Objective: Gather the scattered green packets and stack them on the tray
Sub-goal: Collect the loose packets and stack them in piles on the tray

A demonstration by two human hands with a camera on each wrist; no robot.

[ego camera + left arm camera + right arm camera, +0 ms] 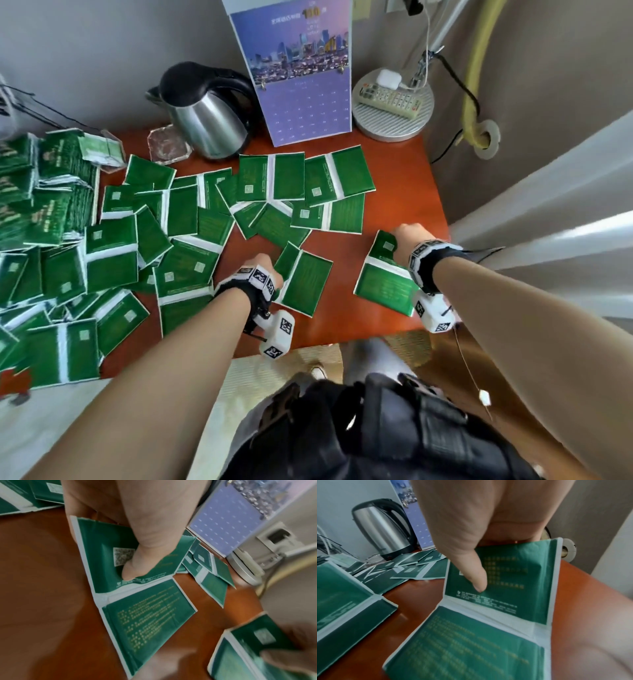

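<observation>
Several green packets (pixel 191 212), most joined in pairs by a white strip, lie scattered over the red-brown table (pixel 387 212). A tall heap of them (pixel 44 192) fills the far left; I see no tray plainly. My left hand (pixel 274 270) pinches the far half of one paired packet (pixel 305 277), thumb on top (pixel 130 566) and fingers under it; its near half (pixel 145 615) lies on the table. My right hand (pixel 402 233) pinches another paired packet (pixel 387 281) near the table's right edge, thumb (pixel 477 580) on the raised far half, the near half (pixel 488 642) hanging down.
A steel kettle (pixel 209 116), a purple calendar (pixel 301 78) and a round lamp base (pixel 394 126) carrying a remote stand along the back. A glass coaster (pixel 168 144) sits beside the kettle. Bare table shows between my hands, by the front edge (pixel 342 337).
</observation>
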